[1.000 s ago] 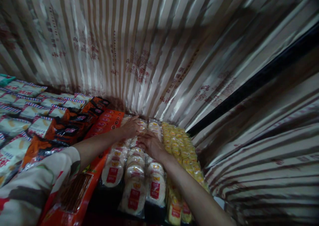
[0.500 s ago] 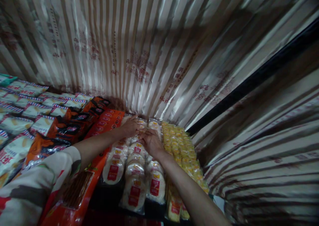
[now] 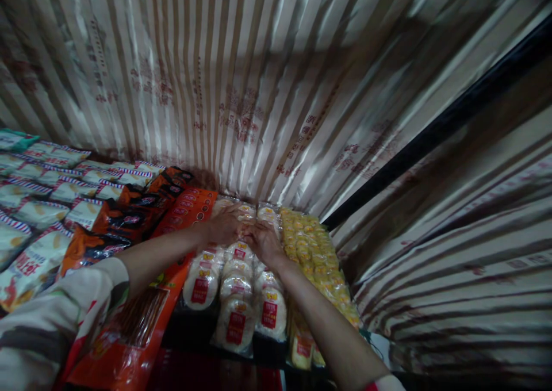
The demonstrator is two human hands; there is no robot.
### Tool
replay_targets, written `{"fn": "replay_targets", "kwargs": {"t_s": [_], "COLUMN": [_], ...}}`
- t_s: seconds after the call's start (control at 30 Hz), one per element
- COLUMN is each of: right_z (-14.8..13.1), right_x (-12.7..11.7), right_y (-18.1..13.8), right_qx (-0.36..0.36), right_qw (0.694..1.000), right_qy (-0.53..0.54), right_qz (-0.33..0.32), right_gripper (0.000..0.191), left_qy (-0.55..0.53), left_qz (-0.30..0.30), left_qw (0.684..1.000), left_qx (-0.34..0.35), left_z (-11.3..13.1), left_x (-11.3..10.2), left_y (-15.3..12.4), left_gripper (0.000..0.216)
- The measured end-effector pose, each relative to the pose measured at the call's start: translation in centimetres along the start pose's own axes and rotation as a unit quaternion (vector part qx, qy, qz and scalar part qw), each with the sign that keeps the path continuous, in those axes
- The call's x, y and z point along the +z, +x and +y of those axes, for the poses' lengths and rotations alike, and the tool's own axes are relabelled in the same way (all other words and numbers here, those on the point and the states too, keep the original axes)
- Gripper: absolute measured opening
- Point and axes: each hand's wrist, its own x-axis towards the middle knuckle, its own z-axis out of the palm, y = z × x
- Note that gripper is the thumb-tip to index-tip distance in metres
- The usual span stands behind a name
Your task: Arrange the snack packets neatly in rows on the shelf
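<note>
1. Surface (image 3: 186, 329) — black where it shows.
2. Crackers (image 3: 236, 322) — three wrapped, overlapping rows.
3. Yellow packs (image 3: 308, 250), just right of them.
4. Orange pack (image 3: 144, 317), long, just left.
5. Black-orange bags (image 3: 127, 217), then white bags (image 3: 41, 260), farther left.

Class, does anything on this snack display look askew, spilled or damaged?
Slightly askew: the white round packs have uneven front ends, the left row stopping short while the middle row juts furthest forward. No spill or tear shows in this dim view.
</note>
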Motion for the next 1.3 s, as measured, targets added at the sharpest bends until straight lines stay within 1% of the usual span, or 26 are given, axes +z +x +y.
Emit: {"fn": "replay_targets", "kwargs": {"t_s": [0.07,0.13,0.27,0.33,0.47,0.57,0.7,0.8,0.97,1.13,1.3], "right_z": [-0.4,-0.9,-2.1,-2.6,-3.2,-3.3,-3.5,-3.7,-4.0,-4.2,-4.4], "right_x": [-0.6,-1.3,-2.1,-2.1,-1.6,-1.6,-1.9,-2.1,-2.0,-1.4,-1.2], "right_y": [-0.3,-0.9,-2.3,-2.8,-2.9,-2.6,-2.4,-2.4,-2.5,-2.4,-2.2], "right_qx": [-0.009,-0.036,-0.089,-0.085,-0.059,-0.049,-0.022,-0.003,-0.008,0.034,0.054], "right_qw": [1.0,0.999,0.994,0.993,0.993,0.991,0.987,0.989,0.993,0.992,0.986], "right_qy": [-0.008,-0.008,-0.008,-0.02,-0.024,-0.008,0.014,0.008,-0.024,-0.073,-0.12], "right_qz": [0.014,0.009,-0.058,-0.08,-0.1,-0.124,-0.156,-0.151,-0.116,-0.097,-0.105], "right_gripper": [0.008,0.012,0.018,0.019,0.021,0.017,0.012,0.013,0.016,0.019,0.024], "left_qy": [0.005,0.006,0.012,0.016,0.012,0.009,0.007,0.005,0.0,-0.006,-0.007], "left_qz": [0.012,0.018,0.023,0.027,0.026,0.017,0.019,0.021,0.028,0.03,0.012], "left_qw": [1.0,1.0,0.999,0.999,0.999,0.998,0.997,0.997,0.997,0.996,0.996], "left_qx": [-0.01,-0.02,-0.032,-0.031,-0.043,-0.056,-0.07,-0.079,-0.077,-0.084,-0.088], "left_z": [0.0,0.0,0.0,0.0,0.1,0.1,0.3,0.5,0.8,1.0,1.3], "left_x": [0.5,0.9,1.2,1.2,1.4,1.5,1.3,1.1,0.6,0.2,-0.2], "left_y": [-0.1,-0.1,-0.2,-0.3,-0.3,-0.3,-0.3,-0.4,-0.7,-0.7,-0.7], "left_gripper": [0.012,0.012,0.012,0.01,0.008,0.009,0.008,0.007,0.006,0.009,0.01]}}
